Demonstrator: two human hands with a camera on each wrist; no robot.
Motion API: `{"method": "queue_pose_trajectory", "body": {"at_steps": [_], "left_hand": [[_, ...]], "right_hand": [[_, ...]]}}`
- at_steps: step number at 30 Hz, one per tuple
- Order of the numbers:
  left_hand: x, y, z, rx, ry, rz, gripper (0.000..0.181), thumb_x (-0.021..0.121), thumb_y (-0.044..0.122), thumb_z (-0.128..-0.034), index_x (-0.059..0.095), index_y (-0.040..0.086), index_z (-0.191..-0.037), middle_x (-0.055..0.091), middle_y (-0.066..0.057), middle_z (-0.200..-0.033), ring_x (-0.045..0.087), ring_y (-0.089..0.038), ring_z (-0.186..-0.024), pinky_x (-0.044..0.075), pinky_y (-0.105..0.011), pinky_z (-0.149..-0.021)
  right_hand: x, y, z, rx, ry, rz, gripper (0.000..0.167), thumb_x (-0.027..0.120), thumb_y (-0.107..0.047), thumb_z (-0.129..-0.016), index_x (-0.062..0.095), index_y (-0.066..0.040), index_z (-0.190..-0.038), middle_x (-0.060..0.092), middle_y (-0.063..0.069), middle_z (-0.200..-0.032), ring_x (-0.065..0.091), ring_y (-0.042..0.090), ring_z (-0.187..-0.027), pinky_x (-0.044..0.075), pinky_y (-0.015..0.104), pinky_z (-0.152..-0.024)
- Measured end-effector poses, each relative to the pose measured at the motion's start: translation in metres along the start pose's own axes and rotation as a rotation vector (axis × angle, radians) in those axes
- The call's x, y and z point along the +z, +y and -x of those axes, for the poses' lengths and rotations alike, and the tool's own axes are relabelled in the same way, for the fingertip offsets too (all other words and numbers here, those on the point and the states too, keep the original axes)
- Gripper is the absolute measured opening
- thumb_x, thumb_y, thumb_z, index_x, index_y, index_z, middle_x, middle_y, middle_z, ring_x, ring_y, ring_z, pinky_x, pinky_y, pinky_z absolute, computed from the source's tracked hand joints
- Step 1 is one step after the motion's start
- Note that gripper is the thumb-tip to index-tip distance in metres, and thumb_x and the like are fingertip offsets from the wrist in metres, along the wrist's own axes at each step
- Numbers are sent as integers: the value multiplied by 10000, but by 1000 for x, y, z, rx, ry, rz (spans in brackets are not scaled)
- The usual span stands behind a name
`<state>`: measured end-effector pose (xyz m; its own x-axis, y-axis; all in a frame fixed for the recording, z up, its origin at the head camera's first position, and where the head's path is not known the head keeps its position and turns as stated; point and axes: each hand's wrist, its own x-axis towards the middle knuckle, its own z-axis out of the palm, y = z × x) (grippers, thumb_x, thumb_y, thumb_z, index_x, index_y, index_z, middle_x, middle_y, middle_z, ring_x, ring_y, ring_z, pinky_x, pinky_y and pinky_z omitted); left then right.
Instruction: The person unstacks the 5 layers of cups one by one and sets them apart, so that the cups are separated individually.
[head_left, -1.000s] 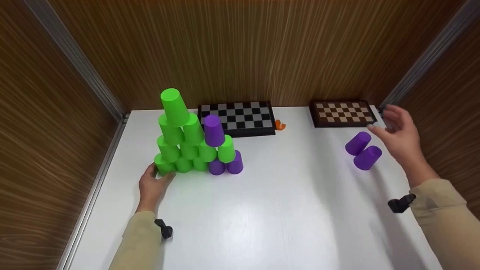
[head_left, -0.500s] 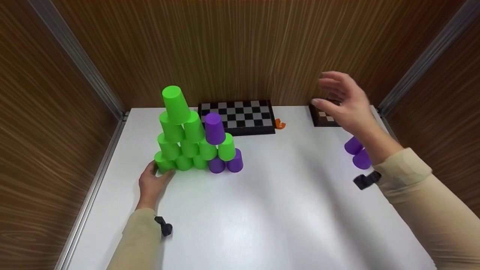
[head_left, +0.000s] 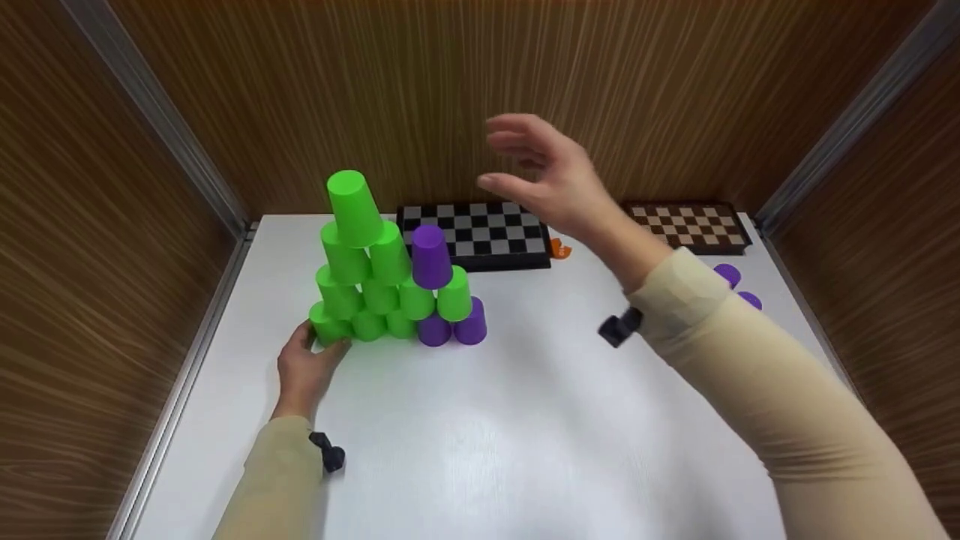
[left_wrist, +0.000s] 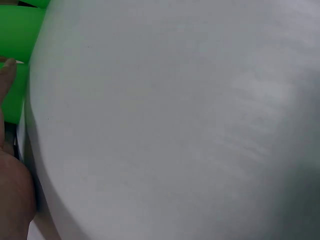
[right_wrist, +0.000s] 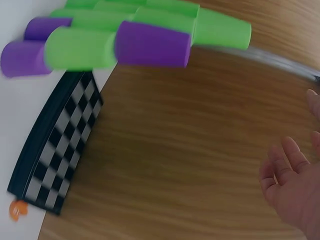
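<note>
Upside-down cups form a stepped tower at the left. Its bottom row has green cups at the left and purple cups at the right; the second row is green. On the third level, a purple cup stands beside two green ones, with a single green cup on top. My left hand holds the bottom-left green cup between thumb and fingers. Raised in the air right of the tower, my right hand holds nothing, its fingers loosely bent and thumb apart; the tower also shows in the right wrist view.
Behind the tower lies a black-and-grey checkered board, with a small orange piece at its right. A brown checkered board lies at the back right. Two purple cups near it are partly hidden by my right sleeve.
My right hand has swept left and upward, away from the two purple cups at the right towards the tower, carrying nothing. My left hand has stayed on the bottom-left green cup.
</note>
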<state>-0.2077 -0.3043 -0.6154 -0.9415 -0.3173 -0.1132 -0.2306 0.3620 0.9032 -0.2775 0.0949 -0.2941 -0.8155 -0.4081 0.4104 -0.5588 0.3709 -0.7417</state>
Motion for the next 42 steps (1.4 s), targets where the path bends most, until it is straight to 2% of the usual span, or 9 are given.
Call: {"method": "queue_pose_trajectory", "body": {"at_steps": [6,11,19,23,27,31,35,42], "left_hand": [[-1,2,5,-36,-9,31,854,840,332,-937,398,118,-1635,355,-125,-1700,286,-310,-1585,286,-438,-1298],[-1,3,8,-37,-3,17,858,833,348,-941,391,114,-1638,363,-143,-1693,295,-322,-1581,293,-446,-1296],[-2,1,8,-28,1,5,841,831,351,-942,408,123,-1632,366,-142,-1692,297,-326,-1580,285,-456,-1299],[-1,0,8,-19,5,5,835,832,328,-944,407,128,-1634,367,-122,-1694,297,-306,-1581,279,-441,-1301],[0,-1,7,-18,8,-3,838,831,330,-945,403,122,-1635,365,-118,-1696,297,-304,-1582,276,-436,-1302],[0,-1,7,-21,9,4,846,834,338,-941,402,122,-1635,367,-117,-1695,300,-304,-1581,277,-436,-1302],[-1,-2,6,-14,14,0,842,837,335,-938,410,116,-1630,377,-122,-1689,310,-305,-1577,285,-435,-1300],[1,-2,6,-2,25,4,801,843,320,-933,454,114,-1602,402,-130,-1675,331,-313,-1567,298,-431,-1294]], "right_hand": [[41,-18,-25,-7,-63,-76,630,818,-319,-962,548,-202,-1519,625,-16,-1452,558,69,-1330,457,279,-1150],[73,-28,-38,41,-115,-130,643,840,-297,-948,554,-229,-1520,626,-39,-1438,553,73,-1331,474,261,-1123],[114,-25,-51,113,-127,-214,643,817,-281,-969,536,-244,-1546,586,-10,-1493,526,95,-1371,489,279,-1117],[132,-19,-53,127,-153,-196,686,820,-293,-966,506,-245,-1574,561,4,-1527,515,113,-1384,484,278,-1115],[145,-14,-54,137,-169,-180,727,830,-292,-958,481,-238,-1594,562,-7,-1524,523,112,-1362,487,256,-1091],[153,-12,-55,143,-184,-185,756,834,-282,-955,457,-241,-1608,571,-12,-1505,537,106,-1343,495,285,-1098],[157,-11,-55,144,-194,-189,763,828,-270,-960,441,-245,-1617,577,-1,-1493,549,111,-1334,498,305,-1104],[158,-7,-54,122,-190,-207,695,791,-242,-991,458,-241,-1601,620,-7,-1435,598,101,-1258,519,249,-1031]]}}
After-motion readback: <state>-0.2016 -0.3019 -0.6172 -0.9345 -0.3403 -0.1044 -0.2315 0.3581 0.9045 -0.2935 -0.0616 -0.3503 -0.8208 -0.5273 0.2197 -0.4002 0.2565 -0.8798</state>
